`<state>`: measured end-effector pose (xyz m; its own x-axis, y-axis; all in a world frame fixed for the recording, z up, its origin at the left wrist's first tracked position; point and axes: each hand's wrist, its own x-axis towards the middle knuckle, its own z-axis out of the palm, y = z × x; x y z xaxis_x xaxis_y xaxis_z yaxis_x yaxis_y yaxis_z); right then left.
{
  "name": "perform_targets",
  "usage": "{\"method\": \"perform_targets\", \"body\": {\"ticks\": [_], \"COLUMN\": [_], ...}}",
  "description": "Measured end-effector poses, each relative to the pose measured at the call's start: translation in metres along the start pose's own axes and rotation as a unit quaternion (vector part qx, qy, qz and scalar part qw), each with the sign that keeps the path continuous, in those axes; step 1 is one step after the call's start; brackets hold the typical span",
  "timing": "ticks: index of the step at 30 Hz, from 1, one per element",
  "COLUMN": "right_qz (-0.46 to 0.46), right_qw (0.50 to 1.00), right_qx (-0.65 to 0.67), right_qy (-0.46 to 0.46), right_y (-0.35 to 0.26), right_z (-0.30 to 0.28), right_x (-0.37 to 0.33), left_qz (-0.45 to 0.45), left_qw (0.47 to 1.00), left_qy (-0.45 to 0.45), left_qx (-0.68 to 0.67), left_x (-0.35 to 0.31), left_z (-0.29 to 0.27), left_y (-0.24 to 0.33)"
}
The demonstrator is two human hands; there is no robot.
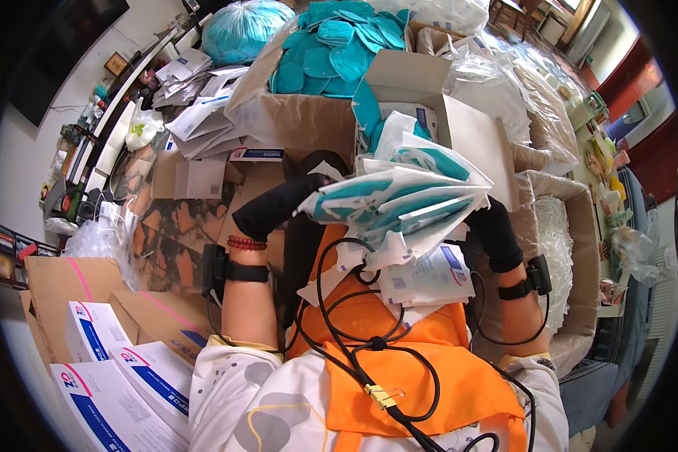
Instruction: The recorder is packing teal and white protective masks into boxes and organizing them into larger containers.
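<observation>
A fanned bundle of teal face masks in white-backed wrappers (407, 197) spans the space between my hands, above my lap. My left hand (279, 205), in a black glove, is closed on the bundle's left end. At the right end my right hand (496, 232), also gloved in black, grips the bundle, its fingers mostly hidden behind the wrappers. Just beyond the bundle stands an open white carton (481, 135) with wrapped masks inside. Several flat white printed packets (429, 277) lie on my orange apron (429, 361) below the bundle.
A large cardboard box of loose teal masks (331, 53) stands ahead. Boxes with clear plastic wrappers (551, 248) are at right. White printed cartons (120, 407) stand at lower left; stacked packets (207, 124) lie farther left. Black cables (354, 361) hang over my apron.
</observation>
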<state>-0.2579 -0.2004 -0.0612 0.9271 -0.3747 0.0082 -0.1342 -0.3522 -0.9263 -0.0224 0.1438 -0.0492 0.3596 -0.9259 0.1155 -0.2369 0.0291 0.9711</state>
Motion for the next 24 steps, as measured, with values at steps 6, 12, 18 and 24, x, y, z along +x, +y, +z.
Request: {"method": "perform_targets", "body": {"ticks": [6,12,18,24], "right_qz": [0.015,-0.007,-0.103,-0.206], "right_qw": [0.970,0.976,0.991,0.970], "right_qx": [0.241,0.211,0.084,0.086], "right_qy": [0.012,0.056,0.029,0.097], "right_y": [-0.024,-0.005,-0.024,-0.069], "right_z": [0.031,0.038,0.056,0.044], "right_x": [0.005,0.024,0.041,0.061], "left_qz": [-0.104,-0.109,-0.041,0.072], "left_qw": [0.974,0.990,0.979,0.959], "left_qy": [0.067,0.085,0.202,0.246], "left_qx": [-0.188,-0.040,-0.008,-0.125], "left_x": [-0.013,-0.001,0.029,0.064], "left_z": [-0.016,-0.012,0.008,0.013], "left_y": [-0.029,0.014,0.032,0.064]}}
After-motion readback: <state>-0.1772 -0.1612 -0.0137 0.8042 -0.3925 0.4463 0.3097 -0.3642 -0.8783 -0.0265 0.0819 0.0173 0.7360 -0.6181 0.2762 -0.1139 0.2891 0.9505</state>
